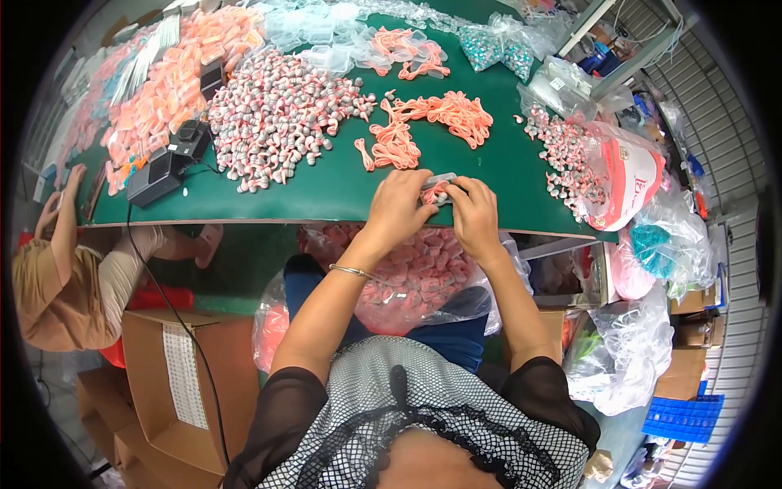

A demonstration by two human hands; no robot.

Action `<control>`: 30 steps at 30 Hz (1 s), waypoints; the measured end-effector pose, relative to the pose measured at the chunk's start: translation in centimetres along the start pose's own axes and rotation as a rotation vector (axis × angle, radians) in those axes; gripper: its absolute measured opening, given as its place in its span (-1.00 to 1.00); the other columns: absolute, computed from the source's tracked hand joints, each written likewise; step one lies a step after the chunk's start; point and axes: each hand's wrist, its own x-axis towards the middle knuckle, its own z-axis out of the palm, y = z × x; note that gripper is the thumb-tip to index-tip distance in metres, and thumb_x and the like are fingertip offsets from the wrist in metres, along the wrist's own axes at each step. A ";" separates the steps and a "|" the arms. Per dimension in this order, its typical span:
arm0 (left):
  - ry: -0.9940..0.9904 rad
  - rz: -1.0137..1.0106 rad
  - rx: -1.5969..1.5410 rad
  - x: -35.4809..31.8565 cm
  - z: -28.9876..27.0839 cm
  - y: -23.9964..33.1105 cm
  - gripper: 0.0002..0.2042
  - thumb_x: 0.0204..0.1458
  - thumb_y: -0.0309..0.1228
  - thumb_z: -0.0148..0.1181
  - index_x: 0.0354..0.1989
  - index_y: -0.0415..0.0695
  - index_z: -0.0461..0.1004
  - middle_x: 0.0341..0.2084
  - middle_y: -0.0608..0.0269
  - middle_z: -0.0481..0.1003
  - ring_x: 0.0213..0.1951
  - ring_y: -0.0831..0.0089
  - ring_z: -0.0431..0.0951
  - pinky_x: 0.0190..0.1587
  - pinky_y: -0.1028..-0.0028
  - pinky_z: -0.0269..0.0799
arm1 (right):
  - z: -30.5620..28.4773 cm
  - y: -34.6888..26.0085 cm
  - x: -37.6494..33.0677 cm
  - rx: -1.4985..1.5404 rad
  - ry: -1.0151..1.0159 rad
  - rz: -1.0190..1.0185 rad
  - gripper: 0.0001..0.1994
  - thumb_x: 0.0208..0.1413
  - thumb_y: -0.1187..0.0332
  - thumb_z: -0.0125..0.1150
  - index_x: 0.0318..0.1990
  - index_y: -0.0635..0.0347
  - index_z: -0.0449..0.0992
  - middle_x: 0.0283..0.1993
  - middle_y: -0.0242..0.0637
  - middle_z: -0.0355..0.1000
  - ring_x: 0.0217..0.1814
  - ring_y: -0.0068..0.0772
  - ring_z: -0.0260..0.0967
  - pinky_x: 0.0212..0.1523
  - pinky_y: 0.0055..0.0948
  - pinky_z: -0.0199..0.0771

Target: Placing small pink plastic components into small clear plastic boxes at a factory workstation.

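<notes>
We list one clear case [441,180], just this side of the cord pile [463,116]; left hand [397,204] curled on its left; right hand [476,213] pinching its right; long axis unclear to us.

The tabletop [326,183] is brightly, evenly lit; glare is caught by clear plastic [301,34] at its far edge, shade is cast below its near edge, and the slatted wall [738,285] is bowed by distortion.
</notes>
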 end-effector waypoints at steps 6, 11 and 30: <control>-0.001 -0.005 0.007 0.0 0.0 0.0 -0.48 -0.20 -0.39 0.43 0.01 -0.19 0.44 -0.13 0.08 0.52 -0.03 0.08 0.45 0.01 0.18 0.35 | 0.1 0.0 -0.3 0.013 0.033 -0.026 -0.69 0.00 0.54 0.15 -0.05 0.16 0.52 -0.05 -0.27 0.45 0.05 -0.16 0.38 0.04 -0.18 0.27; -0.024 -0.012 0.025 0.1 -0.2 0.1 -0.45 -0.20 -0.36 0.44 0.03 -0.21 0.44 -0.11 0.06 0.52 -0.03 0.06 0.46 0.03 0.18 0.37 | 0.1 -0.1 -0.3 -0.016 0.049 -0.025 -0.65 -0.02 0.55 0.15 -0.01 0.15 0.50 -0.07 -0.27 0.45 0.04 -0.15 0.37 0.04 -0.17 0.26; 0.020 0.017 0.020 0.0 0.1 -0.3 -0.46 -0.22 -0.37 0.45 0.01 -0.18 0.46 -0.15 0.09 0.53 -0.06 0.08 0.48 -0.01 0.19 0.40 | -0.6 -1.1 0.5 0.048 0.020 -0.091 -0.67 -0.12 0.54 0.21 -0.13 0.06 0.58 -0.11 -0.36 0.44 0.02 -0.19 0.32 0.08 -0.12 0.19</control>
